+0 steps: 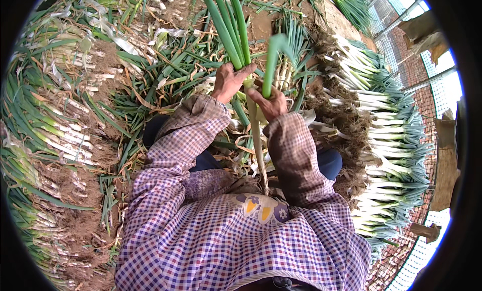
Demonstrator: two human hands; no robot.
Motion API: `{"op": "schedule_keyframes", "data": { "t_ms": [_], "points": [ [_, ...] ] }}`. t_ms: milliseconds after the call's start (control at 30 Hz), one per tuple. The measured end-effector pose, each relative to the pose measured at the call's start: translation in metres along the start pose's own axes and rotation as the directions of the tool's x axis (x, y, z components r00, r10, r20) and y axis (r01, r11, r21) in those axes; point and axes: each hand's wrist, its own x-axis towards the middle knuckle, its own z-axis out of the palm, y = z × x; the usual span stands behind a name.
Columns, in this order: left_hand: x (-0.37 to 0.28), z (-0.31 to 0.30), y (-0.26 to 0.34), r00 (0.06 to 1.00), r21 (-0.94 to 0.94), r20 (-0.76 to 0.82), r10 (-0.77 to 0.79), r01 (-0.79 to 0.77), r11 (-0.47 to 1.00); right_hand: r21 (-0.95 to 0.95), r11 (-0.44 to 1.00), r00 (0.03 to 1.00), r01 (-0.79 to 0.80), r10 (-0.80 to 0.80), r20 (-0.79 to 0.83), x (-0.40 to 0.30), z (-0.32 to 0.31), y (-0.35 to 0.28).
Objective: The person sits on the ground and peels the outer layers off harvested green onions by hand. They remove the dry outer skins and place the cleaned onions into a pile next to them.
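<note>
A long green onion (254, 129) stands before my lap, its pale, soil-stained shank slanting down towards me. Its root end is partly hidden near my apron front. My left hand (230, 81) grips it just below where the green leaves (229, 31) fan out. Beside it, my right hand (272, 102) pinches a single green leaf (269, 70), bent over and blurred at its top, which stands apart from the other leaves. My right thumb lies close against the shank. Whether that leaf is still joined to the stalk I cannot tell.
Stripped leaves and peelings (180, 72) litter the soil ahead. Unpeeled onions with roots (64, 140) lie heaped at left. White-shanked onions (388, 140) line the right side, roots inward, before a mesh fence (418, 76). A small bunch (288, 61) lies ahead.
</note>
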Motion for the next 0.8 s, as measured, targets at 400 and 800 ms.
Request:
{"op": "schedule_keyframes", "data": {
  "t_ms": [400,800],
  "points": [
    [0.005,-0.018,0.007,0.914,-0.433,0.306,-0.268,0.384,0.815,0.403,0.901,0.981,0.163,-0.192,0.032,0.027,0.000,0.012],
    [0.002,-0.008,-0.006,0.968,-0.379,0.156,-0.198,0.244,0.893,0.213,0.939,0.957,0.270,-0.286,0.047,-0.034,-0.010,0.031]
  ]
}}
